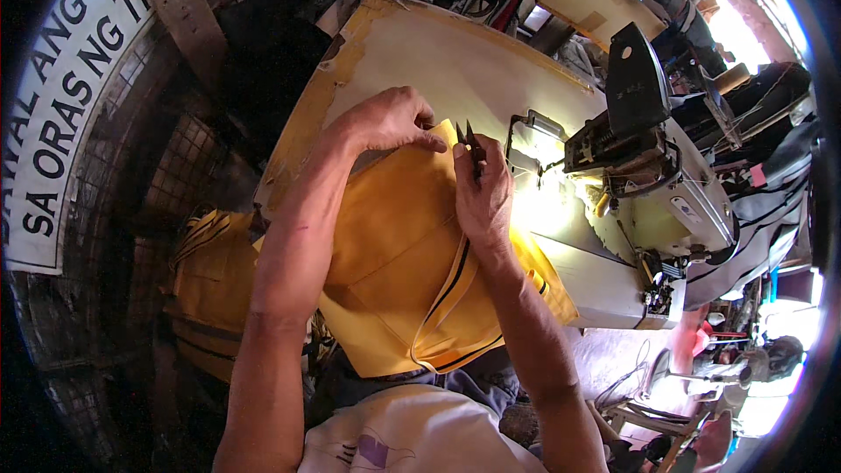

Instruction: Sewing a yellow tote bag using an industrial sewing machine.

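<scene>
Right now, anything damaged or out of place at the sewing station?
Yes: the sewing table looks worn. Its left edge is ragged, with brown tape-like strips and chipped patches against the pale top. The yellow fabric and black thread snips in the right hand show nothing odd.

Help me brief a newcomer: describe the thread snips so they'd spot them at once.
Find the sewing machine on the pale table. Left of it, the right hand holds the thread snips by the yellow fabric's upper corner. Dark pointed blades, spread in a V, set them apart from the fabric.
</scene>
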`<state>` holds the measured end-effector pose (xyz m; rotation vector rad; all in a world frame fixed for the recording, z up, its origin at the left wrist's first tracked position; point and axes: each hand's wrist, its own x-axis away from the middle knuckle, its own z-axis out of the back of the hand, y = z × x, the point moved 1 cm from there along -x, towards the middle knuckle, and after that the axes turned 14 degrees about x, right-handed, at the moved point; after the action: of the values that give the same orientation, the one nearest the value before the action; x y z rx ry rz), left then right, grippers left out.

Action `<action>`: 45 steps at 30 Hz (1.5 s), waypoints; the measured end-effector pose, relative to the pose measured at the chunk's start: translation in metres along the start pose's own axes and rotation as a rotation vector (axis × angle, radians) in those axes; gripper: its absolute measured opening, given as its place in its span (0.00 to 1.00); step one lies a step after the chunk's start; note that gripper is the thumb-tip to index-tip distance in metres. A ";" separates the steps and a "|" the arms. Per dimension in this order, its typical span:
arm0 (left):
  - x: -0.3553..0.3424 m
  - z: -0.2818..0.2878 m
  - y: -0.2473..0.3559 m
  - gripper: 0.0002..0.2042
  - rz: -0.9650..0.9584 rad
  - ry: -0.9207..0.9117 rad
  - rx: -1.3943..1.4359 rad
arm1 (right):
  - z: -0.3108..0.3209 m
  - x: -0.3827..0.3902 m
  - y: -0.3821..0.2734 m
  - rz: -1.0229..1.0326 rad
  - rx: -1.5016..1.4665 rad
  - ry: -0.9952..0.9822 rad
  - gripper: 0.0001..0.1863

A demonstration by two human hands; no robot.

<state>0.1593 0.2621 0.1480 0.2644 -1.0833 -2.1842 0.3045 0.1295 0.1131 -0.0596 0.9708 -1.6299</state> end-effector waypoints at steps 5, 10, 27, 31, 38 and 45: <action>-0.002 -0.001 -0.006 0.12 -0.064 0.131 0.239 | 0.002 0.000 0.001 -0.076 -0.028 -0.061 0.13; -0.003 0.000 -0.012 0.10 -0.088 0.297 0.370 | 0.003 0.000 0.000 -0.041 -0.016 -0.051 0.13; -0.008 -0.002 -0.020 0.09 -0.143 0.237 0.330 | -0.008 -0.035 -0.005 0.043 0.210 -0.279 0.14; -0.017 -0.002 -0.031 0.11 -0.280 0.328 0.539 | 0.000 -0.033 -0.008 0.084 0.197 -0.228 0.11; -0.019 0.012 -0.051 0.17 -0.140 1.266 -0.058 | 0.148 0.060 0.073 0.020 0.501 -0.146 0.10; -0.024 0.009 -0.019 0.16 -0.237 0.916 0.084 | 0.227 0.105 0.202 -0.173 1.093 0.062 0.20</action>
<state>0.1641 0.2917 0.1360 1.3287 -0.6195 -1.8413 0.5493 -0.0784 0.0911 0.6631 0.0155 -2.1322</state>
